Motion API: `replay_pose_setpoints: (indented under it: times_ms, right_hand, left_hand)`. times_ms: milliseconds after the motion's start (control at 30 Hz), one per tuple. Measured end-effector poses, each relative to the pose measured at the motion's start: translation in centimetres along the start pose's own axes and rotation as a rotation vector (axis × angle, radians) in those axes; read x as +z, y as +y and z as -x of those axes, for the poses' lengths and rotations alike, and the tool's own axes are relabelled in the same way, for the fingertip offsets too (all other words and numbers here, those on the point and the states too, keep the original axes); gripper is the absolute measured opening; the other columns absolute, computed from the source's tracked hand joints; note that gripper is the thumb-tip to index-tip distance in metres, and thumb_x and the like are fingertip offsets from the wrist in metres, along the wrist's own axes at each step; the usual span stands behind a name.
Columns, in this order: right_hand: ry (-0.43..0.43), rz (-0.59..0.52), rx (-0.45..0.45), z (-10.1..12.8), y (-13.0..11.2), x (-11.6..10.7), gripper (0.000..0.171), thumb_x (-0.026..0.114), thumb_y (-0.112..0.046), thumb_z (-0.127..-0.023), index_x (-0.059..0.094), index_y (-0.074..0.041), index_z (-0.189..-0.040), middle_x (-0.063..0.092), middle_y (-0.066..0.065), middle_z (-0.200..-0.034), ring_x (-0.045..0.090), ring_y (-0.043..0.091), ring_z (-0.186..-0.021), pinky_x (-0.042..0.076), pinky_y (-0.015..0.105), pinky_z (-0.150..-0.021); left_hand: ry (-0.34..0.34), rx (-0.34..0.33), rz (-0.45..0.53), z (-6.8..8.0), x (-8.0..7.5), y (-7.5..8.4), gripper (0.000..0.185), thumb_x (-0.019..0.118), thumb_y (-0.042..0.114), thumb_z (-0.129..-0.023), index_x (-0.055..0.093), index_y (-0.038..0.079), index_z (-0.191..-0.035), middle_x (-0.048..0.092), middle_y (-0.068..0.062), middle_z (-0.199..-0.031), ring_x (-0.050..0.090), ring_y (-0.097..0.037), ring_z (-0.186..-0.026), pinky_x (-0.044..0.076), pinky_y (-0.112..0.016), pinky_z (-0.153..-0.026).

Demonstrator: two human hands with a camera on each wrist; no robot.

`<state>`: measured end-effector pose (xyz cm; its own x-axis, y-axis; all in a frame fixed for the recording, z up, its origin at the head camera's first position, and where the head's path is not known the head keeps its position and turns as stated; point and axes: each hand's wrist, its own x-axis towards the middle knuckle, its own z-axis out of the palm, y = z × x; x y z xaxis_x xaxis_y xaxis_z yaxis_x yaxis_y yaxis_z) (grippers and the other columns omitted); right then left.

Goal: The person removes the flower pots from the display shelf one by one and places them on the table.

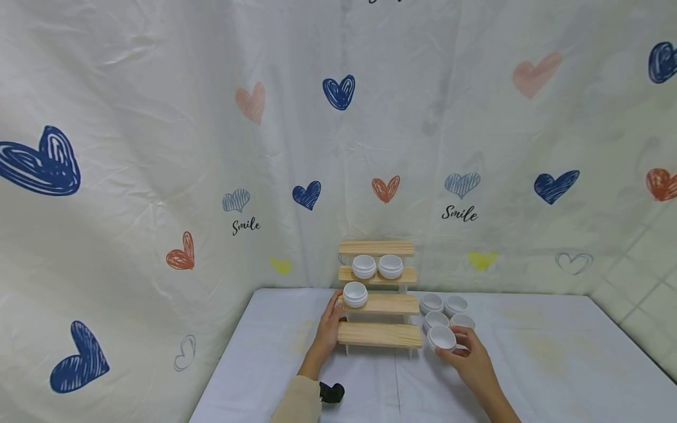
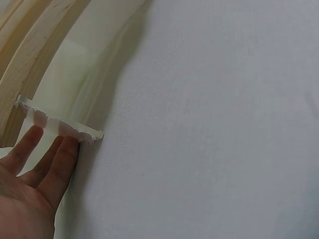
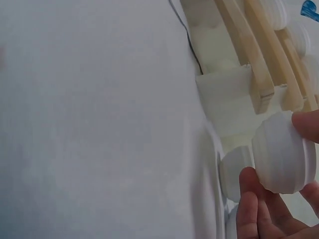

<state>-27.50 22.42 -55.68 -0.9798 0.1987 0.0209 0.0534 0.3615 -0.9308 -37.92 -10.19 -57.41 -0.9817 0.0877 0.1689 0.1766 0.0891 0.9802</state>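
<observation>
A stepped display stand (image 1: 381,335) with pale wooden tiers and white supports stands on the table. My left hand (image 1: 329,326) is at the stand's left side; in the left wrist view its straight fingers (image 2: 62,159) touch a white side support (image 2: 60,122). Near that hand, a small white bowl (image 1: 355,295) sits at the left end of a middle tier. My right hand (image 1: 471,355) pinches another small white bowl (image 3: 280,154) with ridged sides, right of the lowest tier. In the right wrist view the thumb is on one side, fingertips on the other.
Several more white bowls (image 1: 436,320) are grouped right of the stand. Two bowls (image 1: 390,266) occupy the tier below the top one. A white cloth (image 1: 529,352) covers the table, and a heart-printed curtain (image 1: 338,153) hangs behind. A black object (image 1: 331,392) shows beside my left sleeve.
</observation>
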Motion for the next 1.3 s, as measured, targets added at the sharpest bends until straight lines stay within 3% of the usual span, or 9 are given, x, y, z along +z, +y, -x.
replay_pose_setpoints:
  times_ms: [333,633,1100,1300]
  right_hand:
    - [-0.014,0.039,0.004,-0.2,0.5,-0.4,0.072,0.088,-0.025,-0.082,0.047,-0.009,-0.139,0.062,0.025,-0.133,0.063,0.004,-0.088,0.052,0.022,-0.070]
    - [-0.039,0.084,0.012,-0.7,0.9,-0.5,0.072,0.089,-0.026,-0.081,0.048,-0.006,-0.137,0.062,0.027,-0.131,0.063,0.013,-0.095,0.053,0.023,-0.071]
    - [-0.079,0.139,0.002,-1.1,1.2,-0.7,0.070,0.091,-0.022,-0.077,0.053,-0.004,-0.133,0.062,0.027,-0.132,0.066,0.022,-0.100,0.053,0.025,-0.073]
    - [-0.103,0.152,-0.013,-1.3,1.2,-1.1,0.068,0.089,-0.020,-0.079,0.054,-0.002,-0.135,0.062,0.027,-0.131,0.065,0.019,-0.098,0.052,0.025,-0.074]
  left_hand:
    - [-0.010,-0.009,0.033,0.6,-0.1,1.9,0.046,0.040,0.026,-0.112,0.039,0.022,-0.157,0.037,-0.010,-0.165,0.035,-0.037,-0.150,0.040,-0.058,-0.114]
    - [0.009,0.021,0.012,-0.1,0.1,0.1,0.047,0.038,0.035,-0.112,0.036,0.029,-0.158,0.036,-0.005,-0.166,0.035,-0.033,-0.151,0.043,-0.054,-0.112]
    - [0.013,0.032,0.007,-0.1,0.1,0.1,0.048,0.037,0.032,-0.112,0.036,0.020,-0.159,0.038,-0.007,-0.164,0.036,-0.035,-0.150,0.043,-0.056,-0.110]
    - [0.004,0.025,0.008,0.1,-0.1,0.3,0.048,0.041,0.035,-0.111,0.038,0.026,-0.158,0.037,-0.004,-0.165,0.030,-0.033,-0.154,0.031,-0.061,-0.120]
